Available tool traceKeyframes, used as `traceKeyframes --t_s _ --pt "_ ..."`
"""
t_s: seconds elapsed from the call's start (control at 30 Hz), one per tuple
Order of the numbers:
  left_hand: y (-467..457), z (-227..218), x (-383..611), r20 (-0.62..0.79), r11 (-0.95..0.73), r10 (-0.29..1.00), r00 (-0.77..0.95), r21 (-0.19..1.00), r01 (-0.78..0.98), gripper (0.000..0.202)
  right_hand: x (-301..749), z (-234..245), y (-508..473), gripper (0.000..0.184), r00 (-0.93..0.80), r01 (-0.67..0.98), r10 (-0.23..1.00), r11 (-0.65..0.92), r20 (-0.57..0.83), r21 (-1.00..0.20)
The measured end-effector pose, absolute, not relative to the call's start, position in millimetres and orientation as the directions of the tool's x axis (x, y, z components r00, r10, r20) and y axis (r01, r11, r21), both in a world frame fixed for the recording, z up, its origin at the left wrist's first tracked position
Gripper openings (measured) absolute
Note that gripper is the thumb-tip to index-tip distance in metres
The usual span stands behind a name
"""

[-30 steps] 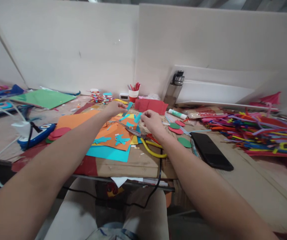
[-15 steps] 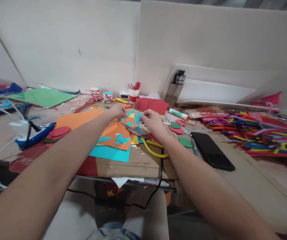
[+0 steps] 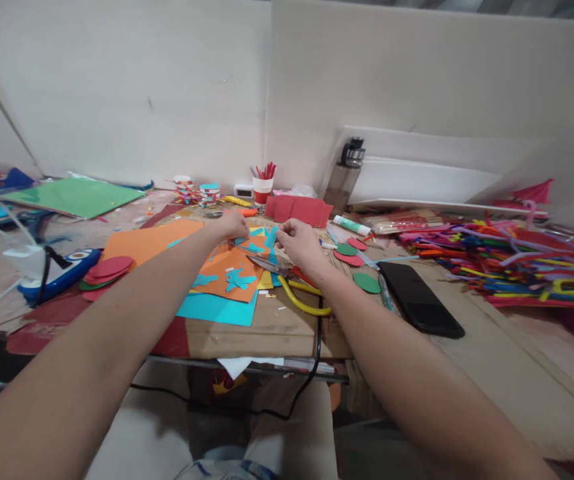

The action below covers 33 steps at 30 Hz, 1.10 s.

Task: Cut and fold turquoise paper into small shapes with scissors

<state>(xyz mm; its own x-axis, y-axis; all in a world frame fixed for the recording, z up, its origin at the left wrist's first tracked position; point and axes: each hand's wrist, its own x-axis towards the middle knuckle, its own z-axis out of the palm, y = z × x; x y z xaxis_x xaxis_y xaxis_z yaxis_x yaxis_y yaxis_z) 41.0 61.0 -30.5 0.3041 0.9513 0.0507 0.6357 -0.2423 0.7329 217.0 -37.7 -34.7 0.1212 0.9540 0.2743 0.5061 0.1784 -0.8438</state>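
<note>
Both my arms reach over the worktable. My left hand (image 3: 231, 225) is closed down on small blue paper scraps (image 3: 254, 248) lying on orange paper (image 3: 227, 263); what its fingers pinch is too small to name. My right hand (image 3: 301, 245) pinches a blue paper strip (image 3: 270, 237) that sticks up from its fingertips. Yellow-handled scissors (image 3: 297, 297) lie just under my right wrist, blades pointing left. A blue sheet (image 3: 217, 308) lies beneath the orange paper.
A black phone (image 3: 419, 298), green and red paper circles (image 3: 351, 255), a glue stick (image 3: 351, 226) and a heap of pipe cleaners (image 3: 511, 263) are on the right. A water bottle (image 3: 343, 175), red paper (image 3: 299, 211), a cup of sticks (image 3: 261, 183), a green sheet (image 3: 74, 196) and a glue gun (image 3: 59, 273) surround them.
My left hand has dropped from holding a blue strip up in the air to resting on the scraps on the orange paper. My right hand stays pinched on its strip.
</note>
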Motion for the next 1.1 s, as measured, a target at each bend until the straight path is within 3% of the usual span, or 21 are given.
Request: traceKeyframes --t_s 0.13,0.27,0.4,0.53,0.7,0.77,0.93,1.1 --pt "54 -26 39 0.056 -0.216 0.965 0.258 0.728 0.651 0.01 218 -35 -37 0.01 0.13 0.512 0.947 0.191 0.295 -0.838" --pt "53 -22 34 0.169 -0.246 0.959 0.228 0.897 0.367 0.019 219 -35 -36 0.01 0.154 0.512 0.939 0.191 0.308 -0.837" --pt "55 -26 31 0.238 -0.287 0.937 0.258 0.942 0.173 0.024 219 -35 -36 0.008 0.161 0.504 0.942 0.177 0.294 -0.845" --pt "57 -38 29 0.221 -0.299 0.931 0.29 0.918 0.261 0.023 219 -34 -37 0.009 0.145 0.512 0.94 0.196 0.31 -0.836" --pt "57 -46 28 0.095 -0.231 0.944 0.316 0.873 0.429 0.022 220 -34 -38 0.009 0.112 0.563 0.931 0.229 0.348 -0.794" --pt "57 -43 26 0.127 -0.244 0.949 0.289 0.875 0.418 0.023 219 -34 -39 0.009 0.107 0.563 0.935 0.224 0.339 -0.795" --pt "60 -25 22 0.345 -0.381 0.915 0.209 0.91 0.163 0.025 216 -36 -36 0.014 0.081 0.514 0.977 0.128 0.197 -0.848" --pt "53 -11 21 0.369 -0.357 0.916 0.161 0.929 -0.1 0.023 215 -37 -39 0.017 0.034 0.534 0.995 0.061 0.094 -0.843"
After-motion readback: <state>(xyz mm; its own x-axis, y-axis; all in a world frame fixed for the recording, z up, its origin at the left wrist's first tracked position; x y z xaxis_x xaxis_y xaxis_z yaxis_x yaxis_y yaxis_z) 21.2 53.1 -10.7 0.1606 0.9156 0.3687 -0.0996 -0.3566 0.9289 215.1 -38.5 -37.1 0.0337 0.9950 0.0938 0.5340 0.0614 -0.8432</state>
